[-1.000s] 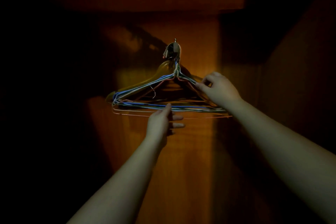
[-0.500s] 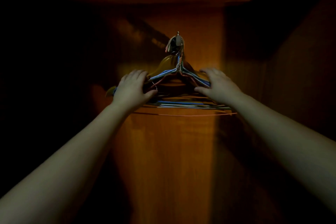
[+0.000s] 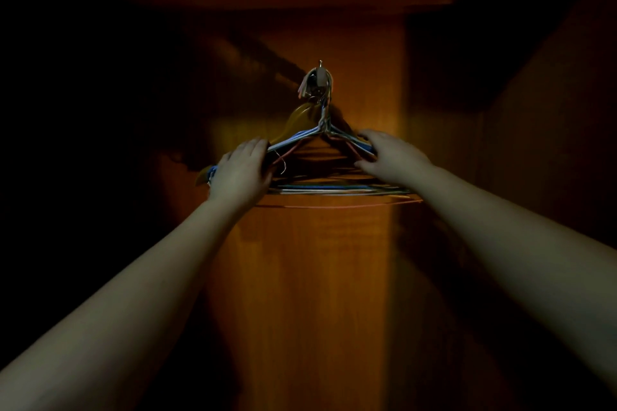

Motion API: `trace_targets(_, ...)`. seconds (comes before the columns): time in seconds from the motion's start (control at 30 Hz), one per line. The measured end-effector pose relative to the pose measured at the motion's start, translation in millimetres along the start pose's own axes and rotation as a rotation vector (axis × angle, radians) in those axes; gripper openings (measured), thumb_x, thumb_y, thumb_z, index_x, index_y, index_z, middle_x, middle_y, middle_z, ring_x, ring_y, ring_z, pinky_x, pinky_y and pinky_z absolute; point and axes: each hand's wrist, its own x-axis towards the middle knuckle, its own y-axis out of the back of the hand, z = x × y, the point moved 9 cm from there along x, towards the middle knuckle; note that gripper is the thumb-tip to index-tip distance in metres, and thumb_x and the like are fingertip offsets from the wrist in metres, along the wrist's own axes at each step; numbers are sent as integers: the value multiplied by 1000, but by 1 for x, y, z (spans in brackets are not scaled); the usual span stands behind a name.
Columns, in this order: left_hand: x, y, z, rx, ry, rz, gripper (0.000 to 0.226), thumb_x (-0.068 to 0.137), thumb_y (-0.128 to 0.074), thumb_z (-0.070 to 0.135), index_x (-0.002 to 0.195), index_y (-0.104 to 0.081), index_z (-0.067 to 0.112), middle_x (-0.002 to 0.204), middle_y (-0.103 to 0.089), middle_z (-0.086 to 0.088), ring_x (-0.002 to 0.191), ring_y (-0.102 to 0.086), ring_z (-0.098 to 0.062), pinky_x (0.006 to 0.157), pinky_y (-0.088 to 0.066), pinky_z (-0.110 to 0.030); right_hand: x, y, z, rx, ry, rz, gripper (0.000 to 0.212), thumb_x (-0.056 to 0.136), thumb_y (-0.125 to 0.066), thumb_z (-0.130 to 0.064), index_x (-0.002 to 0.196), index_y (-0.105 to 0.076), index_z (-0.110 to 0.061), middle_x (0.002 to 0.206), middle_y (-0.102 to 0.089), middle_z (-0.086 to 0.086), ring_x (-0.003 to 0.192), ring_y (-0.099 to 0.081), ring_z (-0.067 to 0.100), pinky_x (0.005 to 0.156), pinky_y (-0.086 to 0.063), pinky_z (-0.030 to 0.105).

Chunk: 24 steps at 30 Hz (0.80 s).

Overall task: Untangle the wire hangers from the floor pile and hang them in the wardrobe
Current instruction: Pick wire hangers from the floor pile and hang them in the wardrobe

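- Hangers (image 3: 334, 188) sit bunched together on a single hook (image 3: 320, 72) fixed to the back panel (image 3: 300, 294) inside the wardrobe, their necks gathered beneath it.
- I see my left hand (image 3: 240, 173) laid over the left shoulder of the bundle, fingers curled round the wires; my right hand (image 3: 390, 157) grips the right shoulder, thumb tucked below.
- I judge the thin wire to be light and springy, easily bent, and prone to snagging its neighbours; the sloping shoulders look like the firmest hold.
- A yellowish, thicker hanger (image 3: 297, 120) hangs behind the wires on the same hook.
- One pinkish bar (image 3: 334, 207) droops below the rest, so I suspect it could catch.
- The dark side wall (image 3: 551, 143) stands near on the right; elsewhere it is too dim to tell.
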Motion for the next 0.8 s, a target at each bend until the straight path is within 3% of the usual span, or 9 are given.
trace_targets(0.3,0,14,-2,-99,26,-72,68,90,-64,37,148,-36,14,150,-42,-8,140,-37,-25,118,-28,-48,-7,3,0,20,-70,-117,83,83,-71,-47,150,-28,-25,145,-44,7,126,-48,27,100,-46,42)
trace_targets(0.43,-12,36,-3,-81,48,-61,72,91,-61,40,152,-31,17,159,-30,-6,148,-19,-26,121,-13,-45,-25,18,-1,7,-142,-111,88,80,-72,-52,150,-27,-26,147,-39,8,132,-41,29,107,-38,46)
trace_targets(0.63,-75,71,9,-286,76,44,47,93,-57,35,133,-53,11,137,-50,-9,130,-38,-29,108,-30,-46,-105,64,-30,33,-137,230,48,89,-61,-39,133,-50,-21,135,-47,6,126,-41,26,102,-31,40)
trace_targets(0.7,-103,68,16,-381,116,-24,39,94,-56,35,126,-57,13,128,-55,-5,123,-46,-25,105,-38,-45,-139,56,-38,94,-124,197,36,91,-58,-36,123,-56,-20,127,-53,5,118,-48,22,95,-37,36)
trace_targets(0.8,-148,48,29,-402,119,-242,37,94,-56,39,124,-59,18,127,-56,-1,118,-52,-20,99,-46,-46,-193,21,-47,160,-138,-8,26,95,-54,-36,113,-64,-20,117,-60,0,100,-54,13,80,-39,28)
